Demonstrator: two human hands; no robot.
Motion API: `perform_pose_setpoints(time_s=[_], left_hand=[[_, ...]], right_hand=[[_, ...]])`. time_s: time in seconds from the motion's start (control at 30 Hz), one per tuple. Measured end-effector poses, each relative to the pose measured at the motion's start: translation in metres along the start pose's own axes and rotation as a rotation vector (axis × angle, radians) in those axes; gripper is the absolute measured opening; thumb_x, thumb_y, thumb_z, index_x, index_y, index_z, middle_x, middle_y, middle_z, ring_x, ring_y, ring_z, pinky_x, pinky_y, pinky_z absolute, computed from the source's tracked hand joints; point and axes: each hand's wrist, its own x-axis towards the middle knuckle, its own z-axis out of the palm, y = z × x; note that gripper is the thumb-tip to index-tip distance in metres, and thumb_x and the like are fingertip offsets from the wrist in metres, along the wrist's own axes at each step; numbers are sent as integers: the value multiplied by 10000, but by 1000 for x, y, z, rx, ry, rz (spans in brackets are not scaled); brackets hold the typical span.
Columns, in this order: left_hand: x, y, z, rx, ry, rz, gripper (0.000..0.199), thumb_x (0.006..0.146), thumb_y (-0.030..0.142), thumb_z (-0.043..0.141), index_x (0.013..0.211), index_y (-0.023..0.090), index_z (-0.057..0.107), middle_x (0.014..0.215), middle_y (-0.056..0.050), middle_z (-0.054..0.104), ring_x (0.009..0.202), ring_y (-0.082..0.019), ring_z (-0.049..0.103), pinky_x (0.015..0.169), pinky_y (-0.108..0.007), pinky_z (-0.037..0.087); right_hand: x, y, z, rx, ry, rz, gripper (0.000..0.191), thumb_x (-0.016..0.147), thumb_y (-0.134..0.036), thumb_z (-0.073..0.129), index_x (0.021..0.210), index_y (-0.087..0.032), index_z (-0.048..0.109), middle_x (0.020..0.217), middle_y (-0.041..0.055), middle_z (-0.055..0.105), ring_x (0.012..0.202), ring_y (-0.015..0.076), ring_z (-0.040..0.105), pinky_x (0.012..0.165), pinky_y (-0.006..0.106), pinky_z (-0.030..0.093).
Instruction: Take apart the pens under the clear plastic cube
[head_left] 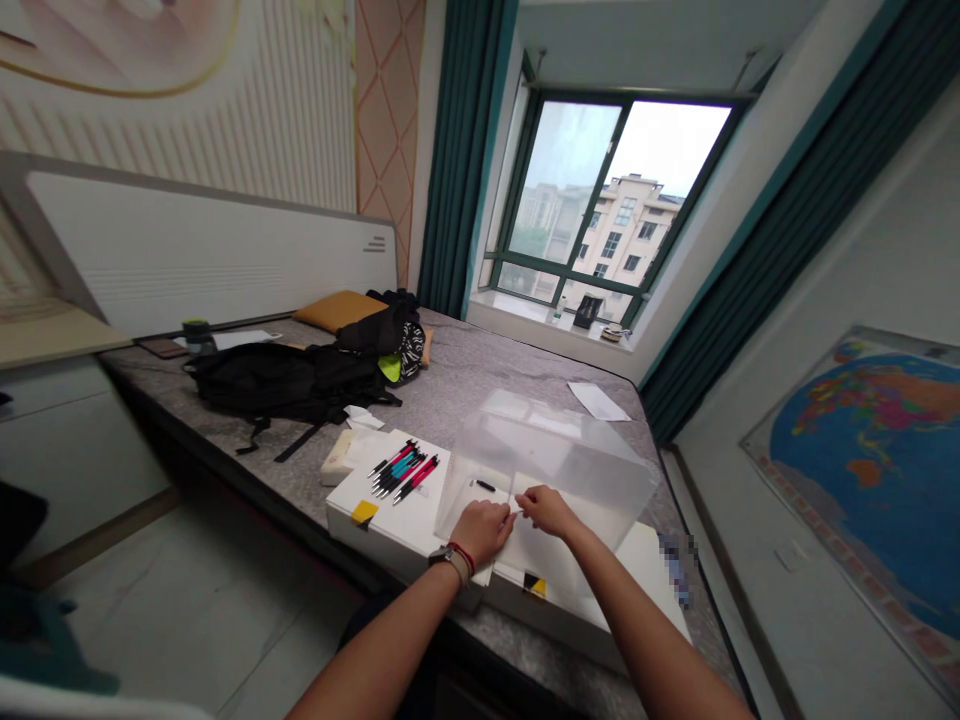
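Observation:
My left hand [480, 530], with a watch and a red cord on its wrist, and my right hand [546, 510] meet at the near edge of a frosted plastic cover [551, 450]. Their fingertips nearly touch over a white box [394, 530], and a thin pale item may lie between them, too small to make out. A short black pen part [485, 486] lies under the cover just beyond my left hand. Several red, blue and black pens [401, 470] lie on the box to the left.
A second white box [551, 610] adjoins the first on a grey padded surface [480, 370]. A black backpack [285, 380] and a tissue box [337, 457] lie to the left. A sheet of paper [598, 401] lies beyond the cover. A world map [862, 470] hangs on the right wall.

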Motion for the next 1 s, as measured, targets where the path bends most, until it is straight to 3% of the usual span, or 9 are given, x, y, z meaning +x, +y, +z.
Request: perform_pose_setpoints(time_s=[0.07, 0.17, 0.3, 0.43, 0.57, 0.8, 0.9, 1.0], left_hand=[[0, 0, -1, 5, 1, 4, 390, 978, 387, 276, 876, 194, 599, 796, -63, 643, 791, -196, 590, 735, -323, 394], [0, 1, -2, 13, -6, 9, 397, 981, 390, 263, 871, 197, 593, 797, -63, 641, 791, -198, 587, 726, -322, 393], [0, 2, -3, 13, -20, -8, 404, 980, 381, 257, 868, 191, 596, 803, -74, 639, 803, -201, 587, 744, -326, 396], [-1, 1, -3, 3, -25, -9, 409, 976, 383, 259, 874, 187, 604, 813, -81, 643, 813, -204, 590, 758, -333, 404], [1, 0, 0, 6, -28, -16, 379, 961, 373, 300, 877, 180, 616, 821, -89, 652, 811, -214, 595, 757, -347, 418], [3, -4, 5, 27, -95, -32, 354, 918, 363, 381, 966, 152, 661, 901, -131, 686, 829, -248, 620, 760, -379, 448], [2, -4, 5, 15, -102, -33, 368, 917, 376, 384, 956, 147, 669, 917, -142, 688, 835, -257, 621, 762, -390, 448], [2, -3, 1, -9, -86, -19, 349, 929, 353, 362, 955, 157, 649, 878, -123, 678, 831, -237, 613, 775, -379, 441]], right_hand=[[-3, 6, 2, 129, -95, 1, 249, 835, -263, 539, 693, -139, 702, 646, 68, 703, 524, 140, 616, 525, 214, 402], [-3, 8, -3, 181, -119, -38, 120, 737, -152, 610, 662, -146, 704, 600, 36, 689, 518, 128, 601, 521, 201, 393], [-1, 7, -22, 6, -3, -45, 106, 666, -90, 638, 667, -163, 715, 667, 42, 711, 617, 145, 615, 592, 216, 391], [5, -5, -29, -154, 139, -28, 140, 735, -144, 594, 746, -174, 730, 771, 78, 728, 723, 172, 638, 662, 233, 395], [19, -33, -10, -186, 157, -102, 161, 774, -172, 586, 796, -202, 743, 841, 81, 735, 818, 188, 651, 727, 235, 409], [45, -69, 37, -213, 143, -38, 183, 791, -123, 570, 780, -189, 740, 839, 116, 729, 800, 205, 663, 680, 242, 418], [47, -71, 38, -216, 121, -32, 172, 791, -138, 574, 782, -187, 739, 839, 120, 730, 798, 212, 667, 669, 244, 417], [40, -62, 25, -163, 162, -38, 178, 832, -223, 560, 818, -191, 735, 865, 111, 732, 816, 202, 663, 698, 241, 420]])
